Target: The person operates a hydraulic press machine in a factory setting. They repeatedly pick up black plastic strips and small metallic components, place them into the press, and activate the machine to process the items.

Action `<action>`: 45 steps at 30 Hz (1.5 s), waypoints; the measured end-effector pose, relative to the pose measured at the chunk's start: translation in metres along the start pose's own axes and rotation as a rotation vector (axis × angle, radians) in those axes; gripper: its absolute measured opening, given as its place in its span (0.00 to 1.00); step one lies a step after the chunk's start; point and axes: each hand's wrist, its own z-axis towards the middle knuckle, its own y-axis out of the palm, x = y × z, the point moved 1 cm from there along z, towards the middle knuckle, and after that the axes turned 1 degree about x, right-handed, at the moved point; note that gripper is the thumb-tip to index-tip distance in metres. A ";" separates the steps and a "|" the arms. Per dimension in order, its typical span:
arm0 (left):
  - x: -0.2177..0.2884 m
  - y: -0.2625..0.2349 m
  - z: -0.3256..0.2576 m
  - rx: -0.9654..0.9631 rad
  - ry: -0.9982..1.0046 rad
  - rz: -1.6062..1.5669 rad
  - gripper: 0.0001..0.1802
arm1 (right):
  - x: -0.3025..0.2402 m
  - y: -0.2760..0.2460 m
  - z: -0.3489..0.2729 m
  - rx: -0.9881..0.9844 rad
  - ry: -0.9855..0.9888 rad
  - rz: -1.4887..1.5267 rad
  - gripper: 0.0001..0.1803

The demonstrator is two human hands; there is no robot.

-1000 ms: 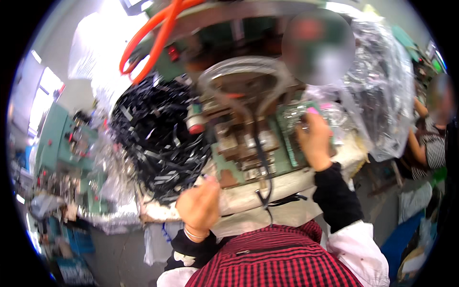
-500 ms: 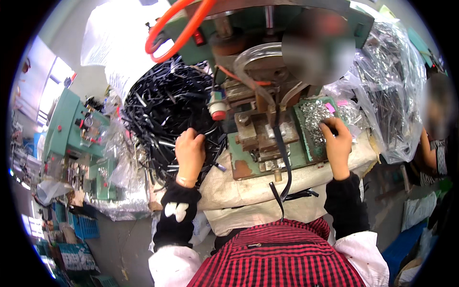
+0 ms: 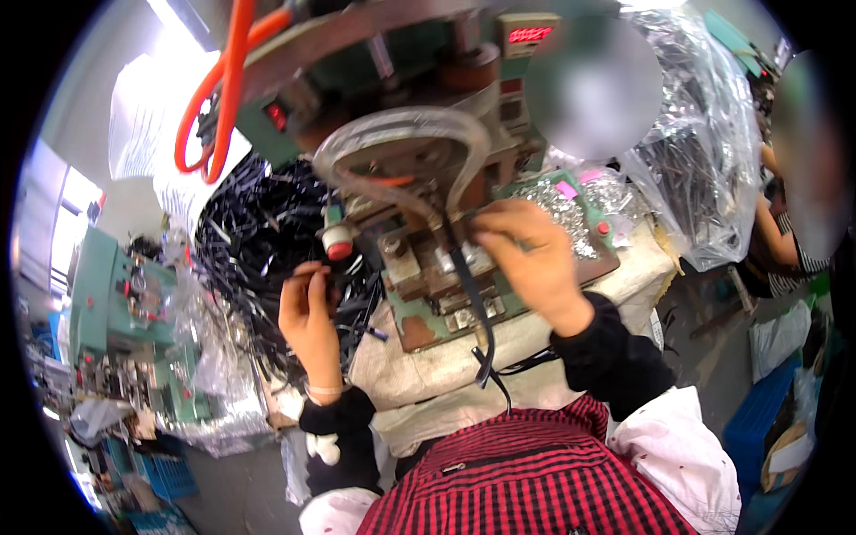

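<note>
My right hand [image 3: 533, 254] reaches to the metal die block [image 3: 415, 263] of a green press, its thumb and fingers pinched together at the tooling. Whatever is between those fingertips is too small or hidden to make out. A black strap [image 3: 471, 290] runs from the die toward me and hangs over the front edge. My left hand [image 3: 308, 316] hovers at the near edge of a heap of black strips [image 3: 254, 223], fingers curled in toward the thumb; I cannot see what they hold. Beyond my right hand, a green tray [image 3: 593, 218] carries small shiny metal pieces [image 3: 563, 214].
A red button [image 3: 339, 250] stands left of the die. Clear tubes [image 3: 401, 125] loop above it, and an orange hose [image 3: 227, 98] hangs at upper left. A clear bag [image 3: 700, 152] of strips is at right. Beige sacking [image 3: 428, 374] covers the front edge.
My right hand has moved left from the metal pieces in the tray to the die. My left hand stays by the strips, its fingers turned slightly. The whole view has swung.
</note>
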 end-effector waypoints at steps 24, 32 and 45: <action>0.121 0.056 0.011 -0.034 0.333 -0.151 0.07 | -0.017 0.039 -0.010 0.090 0.477 0.699 0.23; 0.119 0.059 0.010 -0.043 0.344 -0.166 0.08 | -0.014 0.028 -0.007 0.079 0.447 0.548 0.24; 0.120 0.061 0.012 -0.035 0.384 -0.119 0.08 | -0.011 0.022 -0.018 0.088 0.340 0.535 0.25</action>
